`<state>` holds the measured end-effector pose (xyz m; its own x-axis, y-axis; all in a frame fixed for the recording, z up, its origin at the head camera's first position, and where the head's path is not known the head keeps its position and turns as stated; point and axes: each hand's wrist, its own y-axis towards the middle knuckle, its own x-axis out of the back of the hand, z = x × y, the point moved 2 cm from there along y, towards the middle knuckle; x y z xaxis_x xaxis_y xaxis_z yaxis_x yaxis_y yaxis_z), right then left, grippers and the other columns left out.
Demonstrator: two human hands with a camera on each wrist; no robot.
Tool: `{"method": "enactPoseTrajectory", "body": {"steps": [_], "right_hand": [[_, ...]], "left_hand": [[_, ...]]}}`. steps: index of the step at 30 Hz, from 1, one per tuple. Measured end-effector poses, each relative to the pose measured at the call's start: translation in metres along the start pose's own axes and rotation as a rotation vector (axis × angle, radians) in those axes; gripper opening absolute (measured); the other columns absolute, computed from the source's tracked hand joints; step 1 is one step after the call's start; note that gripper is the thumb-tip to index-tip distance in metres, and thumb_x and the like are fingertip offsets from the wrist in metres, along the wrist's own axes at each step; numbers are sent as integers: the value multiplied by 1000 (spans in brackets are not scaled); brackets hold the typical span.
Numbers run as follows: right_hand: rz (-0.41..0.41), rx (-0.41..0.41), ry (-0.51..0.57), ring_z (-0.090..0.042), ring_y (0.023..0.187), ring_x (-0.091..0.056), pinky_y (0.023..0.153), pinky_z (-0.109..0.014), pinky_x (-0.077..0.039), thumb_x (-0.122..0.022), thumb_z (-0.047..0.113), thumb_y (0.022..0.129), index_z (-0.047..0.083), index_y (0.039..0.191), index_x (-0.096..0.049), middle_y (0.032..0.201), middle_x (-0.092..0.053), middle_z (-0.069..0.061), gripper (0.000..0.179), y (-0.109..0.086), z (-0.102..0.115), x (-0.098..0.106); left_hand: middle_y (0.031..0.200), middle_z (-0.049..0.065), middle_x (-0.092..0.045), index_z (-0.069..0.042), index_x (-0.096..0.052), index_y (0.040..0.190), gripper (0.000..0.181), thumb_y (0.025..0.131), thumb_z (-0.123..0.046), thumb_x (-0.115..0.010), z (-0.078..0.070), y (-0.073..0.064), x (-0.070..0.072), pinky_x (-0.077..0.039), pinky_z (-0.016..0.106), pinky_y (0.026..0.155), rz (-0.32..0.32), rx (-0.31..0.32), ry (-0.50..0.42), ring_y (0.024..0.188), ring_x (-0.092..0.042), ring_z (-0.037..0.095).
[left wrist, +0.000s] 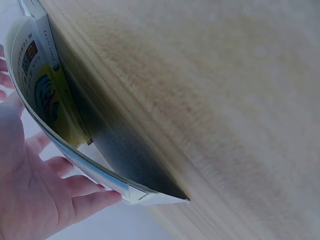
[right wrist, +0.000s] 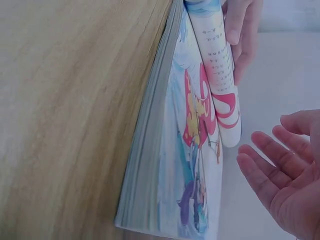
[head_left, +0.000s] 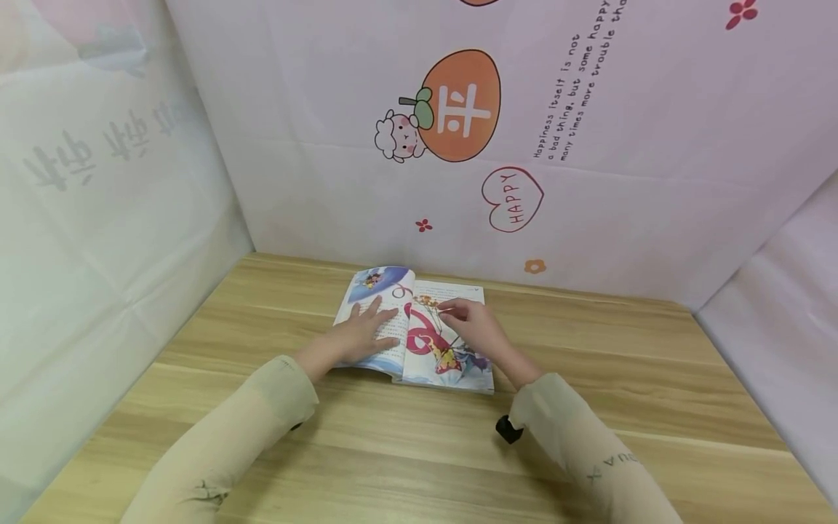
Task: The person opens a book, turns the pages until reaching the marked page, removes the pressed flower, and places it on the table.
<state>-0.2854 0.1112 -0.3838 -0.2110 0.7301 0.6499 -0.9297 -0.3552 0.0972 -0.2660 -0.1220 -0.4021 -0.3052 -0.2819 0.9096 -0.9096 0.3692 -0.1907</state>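
Observation:
An open picture book [head_left: 419, 338] lies on the wooden table near its back edge. My left hand [head_left: 358, 332] rests with spread fingers on the left-hand page. In the left wrist view, that side of the book [left wrist: 47, 117] bows up from the table, with the left fingers [left wrist: 82, 185] along its outer side. My right hand [head_left: 473, 324] hovers above the illustrated right-hand page, its fingers loosely bent. Nothing shows between those fingers in the right wrist view, where the hand [right wrist: 285, 170] is apart from the thick page block [right wrist: 150, 160].
The wooden table [head_left: 366, 451] stretches toward me and to both sides. Behind the book rises a white printed cloth [head_left: 327, 196], with more cloth [head_left: 118, 240] along the left and right sides. A small black object [head_left: 508, 429] sits at the right sleeve's cuff.

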Motion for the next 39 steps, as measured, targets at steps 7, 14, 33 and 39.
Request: {"method": "enactPoseTrajectory", "body": {"steps": [7,14,33,39], "right_hand": [[31,-156,152,-27,84,-63,68,-32,-53,-59,16,92,-1,114,-63,94,-66,-14,28,14,-13,-4],[37,-283,212,-22,74,-64,65,-31,-54,-62,16,90,-1,104,-67,85,-65,-11,22,28,-23,-10],[44,-350,-27,-13,53,-52,52,-24,-44,-71,28,83,4,80,-69,64,-61,-5,25,38,-26,-19],[65,-358,-129,-12,50,-49,50,-25,-41,-73,24,81,6,70,-68,59,-59,-4,22,41,-19,-23]], "left_hand": [[154,3,-2,-24,-21,149,69,92,-54,-45,0,1,3,-22,67,96,8,-24,-9,132,-2,52],[155,5,-3,-22,-21,149,69,92,-53,-46,-1,0,5,-21,65,98,16,-31,-5,132,-2,52],[155,5,-4,-23,-22,149,70,92,-53,-47,-2,-2,7,-22,63,99,37,-3,-42,134,0,49],[155,2,-3,-26,-20,149,70,91,-54,-47,0,-2,6,-22,65,98,46,13,-49,135,3,47]]}}
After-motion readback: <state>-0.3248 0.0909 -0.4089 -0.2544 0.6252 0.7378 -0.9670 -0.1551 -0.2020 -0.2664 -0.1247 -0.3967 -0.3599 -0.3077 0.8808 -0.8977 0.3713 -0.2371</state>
